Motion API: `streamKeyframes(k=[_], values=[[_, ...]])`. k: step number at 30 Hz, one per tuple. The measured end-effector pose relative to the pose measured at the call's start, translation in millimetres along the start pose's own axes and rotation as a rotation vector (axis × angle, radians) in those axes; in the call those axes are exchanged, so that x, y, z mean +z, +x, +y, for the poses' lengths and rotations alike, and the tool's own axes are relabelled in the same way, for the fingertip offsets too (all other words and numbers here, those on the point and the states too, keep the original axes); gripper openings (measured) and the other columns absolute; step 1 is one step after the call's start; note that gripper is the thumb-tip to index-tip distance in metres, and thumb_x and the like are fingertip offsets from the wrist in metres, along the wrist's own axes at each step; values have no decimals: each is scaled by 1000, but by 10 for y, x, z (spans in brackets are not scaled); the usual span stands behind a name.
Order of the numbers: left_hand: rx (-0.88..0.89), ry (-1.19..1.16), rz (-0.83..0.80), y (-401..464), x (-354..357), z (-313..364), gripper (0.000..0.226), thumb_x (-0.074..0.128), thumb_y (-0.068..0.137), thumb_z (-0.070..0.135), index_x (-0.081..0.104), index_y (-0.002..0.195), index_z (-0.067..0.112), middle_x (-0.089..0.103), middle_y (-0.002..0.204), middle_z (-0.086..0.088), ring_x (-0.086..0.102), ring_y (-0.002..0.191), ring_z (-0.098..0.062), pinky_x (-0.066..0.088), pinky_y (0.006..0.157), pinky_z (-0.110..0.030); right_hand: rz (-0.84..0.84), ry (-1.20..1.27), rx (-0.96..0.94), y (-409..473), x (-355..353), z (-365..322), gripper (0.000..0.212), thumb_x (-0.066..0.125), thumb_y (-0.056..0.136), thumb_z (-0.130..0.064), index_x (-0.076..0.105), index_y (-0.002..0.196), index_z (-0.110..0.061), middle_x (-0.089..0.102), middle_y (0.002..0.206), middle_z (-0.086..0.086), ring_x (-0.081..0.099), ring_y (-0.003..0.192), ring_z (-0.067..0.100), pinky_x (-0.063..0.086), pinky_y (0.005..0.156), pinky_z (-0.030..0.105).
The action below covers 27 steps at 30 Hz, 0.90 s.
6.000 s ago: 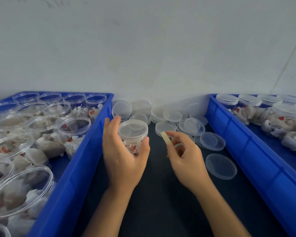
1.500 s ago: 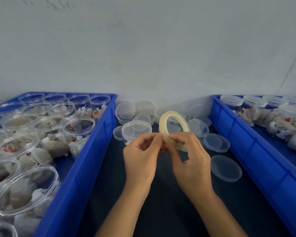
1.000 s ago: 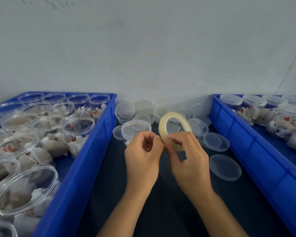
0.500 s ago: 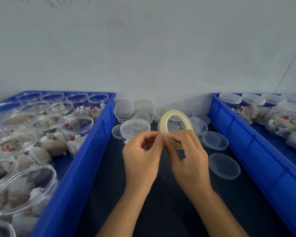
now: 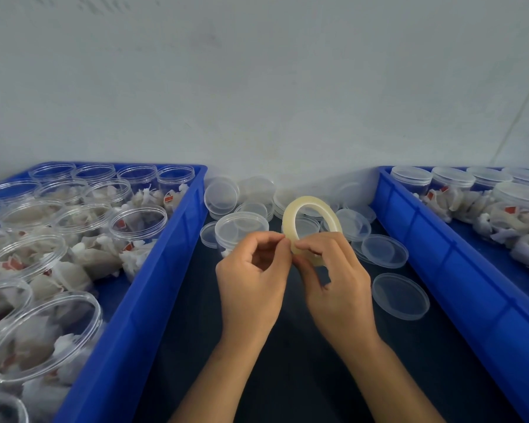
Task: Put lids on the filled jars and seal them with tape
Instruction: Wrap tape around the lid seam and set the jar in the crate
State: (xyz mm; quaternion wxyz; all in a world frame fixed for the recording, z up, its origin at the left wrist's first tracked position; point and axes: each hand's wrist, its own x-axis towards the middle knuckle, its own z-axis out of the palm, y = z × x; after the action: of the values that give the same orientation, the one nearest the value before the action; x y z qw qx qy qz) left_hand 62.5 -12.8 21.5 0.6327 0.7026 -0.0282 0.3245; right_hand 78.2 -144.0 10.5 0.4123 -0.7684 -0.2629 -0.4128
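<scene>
Head view — labels red, seemingly illegible.

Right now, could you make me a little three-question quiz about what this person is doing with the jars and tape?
1. True or false: the tape roll is lying flat on the table.
2. Which hand holds the roll itself? A) left hand B) right hand
3. Fill in: the lidded jar standing between the two blue bins sits just behind the ____ hand.

Key:
1. False. It is held up on edge in both hands.
2. B. The left hand only pinches at the roll's edge, probably picking at the tape end.
3. Left.
</scene>
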Motion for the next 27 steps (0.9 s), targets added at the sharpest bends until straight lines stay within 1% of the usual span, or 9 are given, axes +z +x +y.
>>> streamKeyframes(k=[3, 5, 9, 11, 15, 16, 19, 23, 27], values=[[-40, -50, -1, 16, -5, -6, 12, 79, 96, 19, 80, 108, 24, 80, 93, 16, 78, 90, -7, 62, 78, -20, 2, 8, -5, 1, 3, 2, 23, 81, 89, 3, 73, 108, -6, 68, 107, -2, 64, 100, 6, 55, 82, 19], [-38, -36, -3, 15, -10, -10, 11, 79, 97, 19, 81, 105, 26, 80, 91, 16, 78, 88, -8, 63, 77, -22, 6, 3, -6, 2, 1, 8, 23, 82, 89, 4, 73, 107, -6, 68, 107, -2, 64, 99, 6, 55, 81, 21], [-8, 8, -1, 15, -20, -9, 7, 79, 96, 22, 82, 102, 24, 79, 87, 17, 78, 86, -8, 63, 77, -23, -1, 14, -5, 0, -8, 19, 23, 81, 89, 5, 73, 108, -6, 68, 107, -2, 65, 98, 8, 56, 77, 26], [11, 43, -3, 15, -24, -8, 8, 79, 96, 24, 82, 103, 24, 79, 88, 17, 78, 87, -8, 63, 77, -23, -5, 15, -8, -1, -8, 17, 23, 80, 89, 6, 73, 108, -6, 67, 107, -2, 65, 98, 8, 56, 77, 26], [75, 105, -7, 22, -34, -6, 6, 77, 96, 25, 80, 102, 24, 77, 86, 19, 76, 86, -5, 60, 76, -16, -6, 18, -32, 11, -12, 5, 24, 80, 89, 7, 73, 107, -7, 67, 106, -2, 65, 99, 6, 56, 81, 21], [114, 140, -10, 29, -41, -3, 6, 77, 97, 24, 79, 102, 23, 77, 86, 18, 76, 86, -3, 59, 75, -14, -12, 15, -37, 12, -15, 3, 23, 79, 89, 7, 73, 106, -7, 67, 105, -2, 65, 99, 7, 56, 81, 21], [216, 242, -22, 41, -51, -14, 6, 75, 97, 23, 76, 102, 20, 73, 89, 20, 73, 86, 2, 54, 73, -8, -35, -4, -38, 8, -23, 4, 17, 79, 90, 6, 75, 102, -6, 67, 105, 0, 66, 97, 11, 56, 79, 29], [220, 272, -38, 35, -59, -28, 19, 68, 96, 36, 72, 102, 19, 72, 89, 16, 72, 87, -2, 55, 73, -10, -73, -1, -55, 8, -36, 17, 14, 77, 91, 7, 75, 100, -5, 67, 102, 1, 66, 94, 16, 55, 78, 33], [204, 284, -47, 33, -61, -41, 11, 66, 95, 36, 65, 99, 27, 68, 86, 20, 70, 86, -3, 53, 70, -9, -69, 22, -49, -5, -3, 4, 23, 76, 90, 9, 72, 102, -10, 65, 103, -1, 64, 95, 12, 54, 77, 30]])
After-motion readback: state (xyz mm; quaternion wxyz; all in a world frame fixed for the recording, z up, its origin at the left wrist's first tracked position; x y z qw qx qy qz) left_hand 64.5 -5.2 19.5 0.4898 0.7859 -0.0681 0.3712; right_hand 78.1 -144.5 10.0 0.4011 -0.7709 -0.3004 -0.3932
